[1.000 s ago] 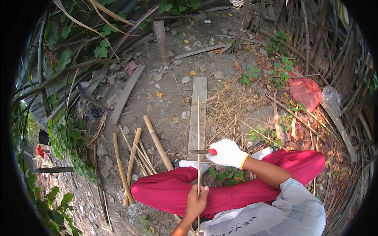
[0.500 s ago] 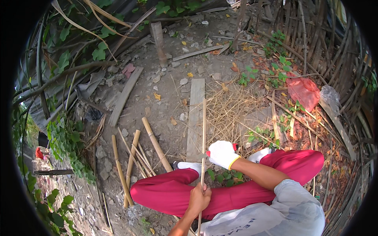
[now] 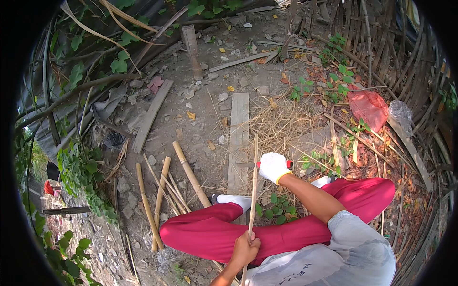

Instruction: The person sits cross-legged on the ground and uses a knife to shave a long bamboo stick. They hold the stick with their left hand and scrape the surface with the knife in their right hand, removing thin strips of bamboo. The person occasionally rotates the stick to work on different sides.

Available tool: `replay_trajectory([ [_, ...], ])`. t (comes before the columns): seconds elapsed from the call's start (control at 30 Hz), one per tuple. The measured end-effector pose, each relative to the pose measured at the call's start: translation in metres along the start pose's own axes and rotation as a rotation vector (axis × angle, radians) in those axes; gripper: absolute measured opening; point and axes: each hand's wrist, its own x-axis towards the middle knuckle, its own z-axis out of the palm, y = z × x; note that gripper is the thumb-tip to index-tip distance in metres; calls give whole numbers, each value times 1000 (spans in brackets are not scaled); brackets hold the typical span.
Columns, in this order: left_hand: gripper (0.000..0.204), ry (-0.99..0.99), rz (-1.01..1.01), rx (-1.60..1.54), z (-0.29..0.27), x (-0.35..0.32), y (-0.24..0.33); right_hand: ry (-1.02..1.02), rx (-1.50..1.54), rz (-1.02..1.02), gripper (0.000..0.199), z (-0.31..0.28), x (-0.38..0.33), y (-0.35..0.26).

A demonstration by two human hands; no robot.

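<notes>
A long, thin bamboo strip (image 3: 254,190) stands lengthwise before me, its far end leaning slightly to the right. My bare left hand (image 3: 246,249) is closed around the strip's lower part, above my lap. Wearing a white glove, my right hand (image 3: 274,167) grips a red-handled knife (image 3: 259,164). The red handle shows on both sides of the fist, and a thin dark blade seems to point left across the strip near its far end. Whether the blade touches the strip is hard to tell.
Bamboo poles (image 3: 191,174) and thinner strips lie left of my legs. A flat wooden board (image 3: 238,124) rests on the dirt ahead, beside a heap of pale shavings (image 3: 281,124). A red plastic bag (image 3: 367,108) lies far right by a stick fence (image 3: 396,47). Leafy vines (image 3: 86,176) grow on the left.
My gloved right hand has moved away from me along the strip with the knife. The strip's far end has dropped lower and tilted right. My left hand has shifted slightly right, still gripping.
</notes>
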Motion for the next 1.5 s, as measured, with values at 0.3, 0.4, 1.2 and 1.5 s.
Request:
replay_trajectory([
  [0.3,24,-135,-34,-60,-10,-50,-25,19,-42,338,25,-14,60,73],
  [0.4,21,-174,53,-263,-12,-61,-44,-39,-111,417,24,-21,57,116],
  [1.2,36,22,-166,-652,-16,51,30,-185,79,-204,24,-62,-66,-42],
  [1.5,44,202,106,-298,10,77,-6,-126,-5,-158,22,-32,-63,-33],
])
